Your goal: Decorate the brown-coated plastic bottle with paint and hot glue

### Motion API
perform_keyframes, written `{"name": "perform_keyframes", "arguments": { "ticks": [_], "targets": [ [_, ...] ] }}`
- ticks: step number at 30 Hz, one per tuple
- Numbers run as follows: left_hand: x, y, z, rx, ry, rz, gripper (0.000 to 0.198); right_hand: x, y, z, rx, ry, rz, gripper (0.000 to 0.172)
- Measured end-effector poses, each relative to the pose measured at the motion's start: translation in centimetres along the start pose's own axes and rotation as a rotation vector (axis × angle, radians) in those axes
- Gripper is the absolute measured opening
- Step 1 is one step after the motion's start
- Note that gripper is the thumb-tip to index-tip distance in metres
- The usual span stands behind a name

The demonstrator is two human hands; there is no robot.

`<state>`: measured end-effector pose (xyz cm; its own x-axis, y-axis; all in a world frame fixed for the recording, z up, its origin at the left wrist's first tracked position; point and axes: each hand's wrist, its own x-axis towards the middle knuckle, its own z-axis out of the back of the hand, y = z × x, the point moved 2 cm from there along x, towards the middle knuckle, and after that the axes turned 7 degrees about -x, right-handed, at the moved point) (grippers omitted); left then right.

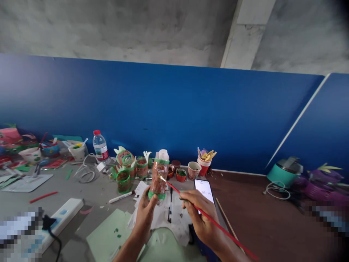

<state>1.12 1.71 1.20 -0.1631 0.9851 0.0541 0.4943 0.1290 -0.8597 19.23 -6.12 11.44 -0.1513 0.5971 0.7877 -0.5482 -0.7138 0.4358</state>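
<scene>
As both forearms rise from the bottom edge, slanting inward, the left hand (146, 209) has its fingers curled round the lower end of a painted clear bottle (159, 178) — thumb along the near side, wrist bent slightly toward the middle. The bottle, reddish brown with green bands at both ends, is held nearly upright above the table. The right hand (201, 214) pinches a long red brush (226, 233) pen-fashion between thumb and fingers, the handle running back over the hand toward the lower right corner, the bristles at the bottle's wall.

Beneath the hands lie a pale green sheet (106, 233) and a cut white sheet (160, 213). Just beyond the right hand, which covers part of it, is a lit phone (203, 185); a white marker (120, 197) lies left of the painted bottle, and a power strip (65, 218) farther left.

Behind these stand green-and-brown pots (124, 182), a red-capped water bottle (100, 147) and a red-and-white cup (204, 166) of cutlery — all before a blue partition (174, 105), with a concrete wall (122, 29) above it.
</scene>
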Motion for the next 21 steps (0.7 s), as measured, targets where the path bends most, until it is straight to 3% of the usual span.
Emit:
{"name": "perform_keyframes", "arguments": {
  "ticks": [5, 21],
  "targets": [
    [-0.1, -0.7, -0.4, 0.043, 0.038, -0.024, 0.060, 0.2, 0.3, 0.2, -0.020, -0.009, -0.003, 0.024],
    [-0.3, -1.2, -0.8, 0.086, -0.041, -0.025, 0.065, 0.3, 0.5, 0.7, -0.023, -0.052, -0.025, 0.024]
  ]
}}
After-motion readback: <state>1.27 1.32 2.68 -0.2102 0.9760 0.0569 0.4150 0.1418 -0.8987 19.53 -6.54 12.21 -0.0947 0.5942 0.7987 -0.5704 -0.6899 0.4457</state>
